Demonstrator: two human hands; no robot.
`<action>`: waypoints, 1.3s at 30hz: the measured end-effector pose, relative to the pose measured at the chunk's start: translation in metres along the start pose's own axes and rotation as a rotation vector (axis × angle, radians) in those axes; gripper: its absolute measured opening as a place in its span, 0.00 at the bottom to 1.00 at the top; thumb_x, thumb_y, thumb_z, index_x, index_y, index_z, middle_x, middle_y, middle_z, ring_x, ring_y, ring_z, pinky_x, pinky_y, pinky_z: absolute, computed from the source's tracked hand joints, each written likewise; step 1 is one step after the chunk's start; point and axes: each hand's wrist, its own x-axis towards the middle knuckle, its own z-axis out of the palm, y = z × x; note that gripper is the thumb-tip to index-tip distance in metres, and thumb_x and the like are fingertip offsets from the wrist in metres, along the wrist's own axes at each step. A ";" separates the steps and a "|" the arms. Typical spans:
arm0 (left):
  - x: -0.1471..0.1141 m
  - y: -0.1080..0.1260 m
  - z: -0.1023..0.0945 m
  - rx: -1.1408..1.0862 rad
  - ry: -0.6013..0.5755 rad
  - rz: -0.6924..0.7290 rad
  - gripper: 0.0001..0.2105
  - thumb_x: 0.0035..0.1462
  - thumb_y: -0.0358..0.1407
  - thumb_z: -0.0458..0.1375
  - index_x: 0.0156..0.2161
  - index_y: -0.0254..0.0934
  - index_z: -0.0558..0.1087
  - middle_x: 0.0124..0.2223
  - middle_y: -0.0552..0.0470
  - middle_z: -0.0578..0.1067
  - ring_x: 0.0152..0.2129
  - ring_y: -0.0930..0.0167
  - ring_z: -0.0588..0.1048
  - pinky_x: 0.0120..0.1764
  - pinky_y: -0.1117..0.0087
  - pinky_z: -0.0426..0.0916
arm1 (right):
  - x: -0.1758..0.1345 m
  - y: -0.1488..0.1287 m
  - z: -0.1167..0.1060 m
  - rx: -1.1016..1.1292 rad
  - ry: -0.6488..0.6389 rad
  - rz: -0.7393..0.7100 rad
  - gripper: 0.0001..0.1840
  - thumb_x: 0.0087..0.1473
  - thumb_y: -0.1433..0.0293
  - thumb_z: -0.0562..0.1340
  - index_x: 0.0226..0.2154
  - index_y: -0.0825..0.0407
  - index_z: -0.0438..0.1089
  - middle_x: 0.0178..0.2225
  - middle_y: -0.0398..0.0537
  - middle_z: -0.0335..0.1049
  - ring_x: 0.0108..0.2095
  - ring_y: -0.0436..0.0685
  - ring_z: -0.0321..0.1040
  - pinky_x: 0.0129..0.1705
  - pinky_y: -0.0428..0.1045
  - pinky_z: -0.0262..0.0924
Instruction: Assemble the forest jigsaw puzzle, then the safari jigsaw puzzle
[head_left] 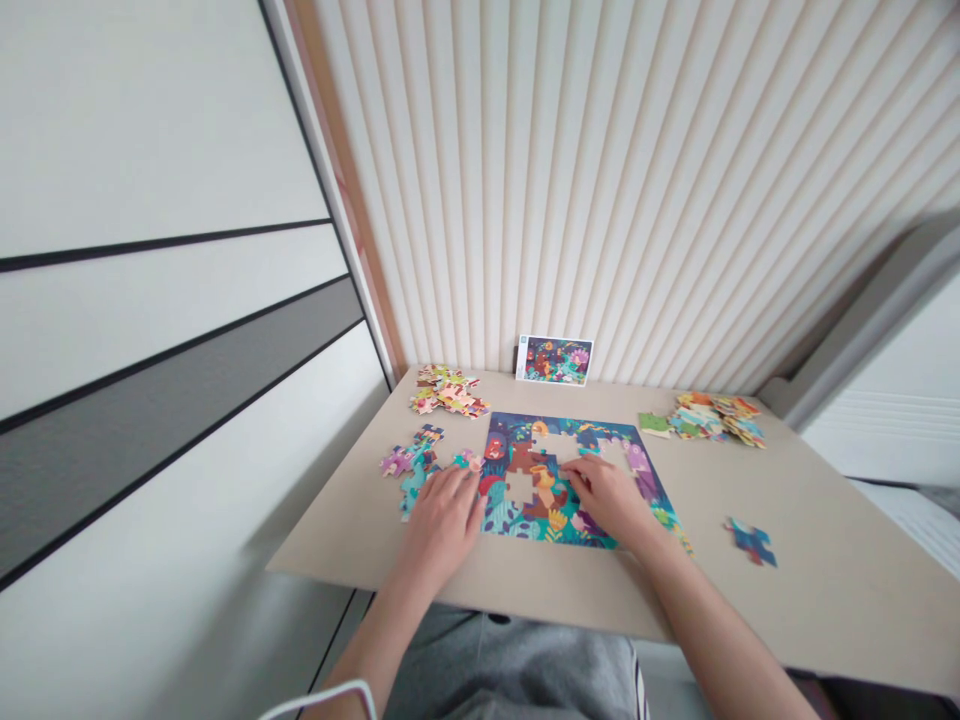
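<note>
A partly assembled jigsaw puzzle (495, 515) with a dark blue, colourful forest picture lies on the table, with several gaps showing the tabletop. My left hand (446, 510) rests palm down by its left edge, fingers stretched out and thumb apart. Just beyond those fingertips is a small pink and teal puzzle piece (466, 459). Loose purple and teal pieces (409, 462) lie to the left, partly covered by that hand. Over the middle of the puzzle, my right hand (606, 492) has its fingertips bent together beside a gap; whatever they pinch is too small to make out.
A picture card (555, 360) leans upright against the pleated wall behind the table (525, 585). Puzzle pieces are heaped at the back left (448, 392) and back right (720, 415). One blue piece (751, 541) lies alone to the right. A white cable (330, 692) crosses below my left forearm.
</note>
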 end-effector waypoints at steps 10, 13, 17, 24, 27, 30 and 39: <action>0.006 -0.069 -0.020 0.286 -0.110 -0.320 0.22 0.70 0.47 0.44 0.50 0.37 0.75 0.52 0.40 0.76 0.51 0.55 0.72 0.53 0.53 0.66 | -0.001 -0.001 0.000 -0.027 -0.016 0.004 0.16 0.67 0.66 0.54 0.43 0.47 0.77 0.40 0.49 0.75 0.41 0.56 0.74 0.46 0.47 0.61; 0.007 -0.074 -0.022 0.316 -0.113 -0.393 0.19 0.69 0.45 0.45 0.47 0.36 0.75 0.47 0.40 0.76 0.46 0.56 0.74 0.48 0.57 0.68 | -0.001 -0.001 0.000 -0.036 -0.026 0.009 0.16 0.67 0.65 0.54 0.43 0.47 0.77 0.40 0.48 0.75 0.40 0.56 0.74 0.45 0.47 0.61; 0.010 -0.083 -0.021 0.334 -0.117 -0.450 0.17 0.67 0.44 0.49 0.49 0.37 0.74 0.47 0.40 0.74 0.46 0.56 0.73 0.46 0.58 0.67 | -0.002 -0.004 -0.002 -0.043 -0.034 0.003 0.17 0.68 0.65 0.53 0.43 0.47 0.78 0.40 0.49 0.75 0.40 0.56 0.74 0.45 0.47 0.61; 0.014 -0.095 -0.021 0.281 -0.207 -0.419 0.20 0.64 0.50 0.52 0.54 0.43 0.75 0.49 0.42 0.72 0.48 0.57 0.71 0.49 0.58 0.66 | -0.002 -0.005 -0.001 -0.034 -0.018 0.003 0.17 0.68 0.65 0.53 0.45 0.47 0.76 0.41 0.50 0.75 0.41 0.57 0.74 0.46 0.48 0.61; 0.016 -0.100 -0.020 0.230 -0.228 -0.368 0.21 0.64 0.51 0.53 0.54 0.44 0.75 0.51 0.43 0.72 0.50 0.58 0.71 0.50 0.59 0.65 | -0.003 -0.003 0.001 -0.037 0.011 0.014 0.17 0.68 0.64 0.52 0.50 0.47 0.74 0.43 0.50 0.75 0.41 0.57 0.74 0.46 0.48 0.62; 0.017 -0.104 -0.017 0.178 -0.226 -0.321 0.20 0.63 0.51 0.55 0.54 0.44 0.75 0.57 0.44 0.71 0.54 0.58 0.69 0.53 0.59 0.64 | -0.003 -0.003 0.002 -0.035 0.022 0.022 0.18 0.67 0.64 0.53 0.53 0.47 0.71 0.45 0.51 0.76 0.41 0.57 0.75 0.45 0.48 0.62; 0.021 -0.104 -0.016 0.084 -0.226 -0.291 0.23 0.63 0.42 0.57 0.61 0.42 0.65 0.56 0.46 0.74 0.53 0.61 0.72 0.55 0.60 0.63 | -0.004 -0.005 -0.001 -0.045 0.000 0.026 0.19 0.67 0.64 0.53 0.56 0.48 0.70 0.46 0.52 0.76 0.42 0.58 0.75 0.46 0.49 0.62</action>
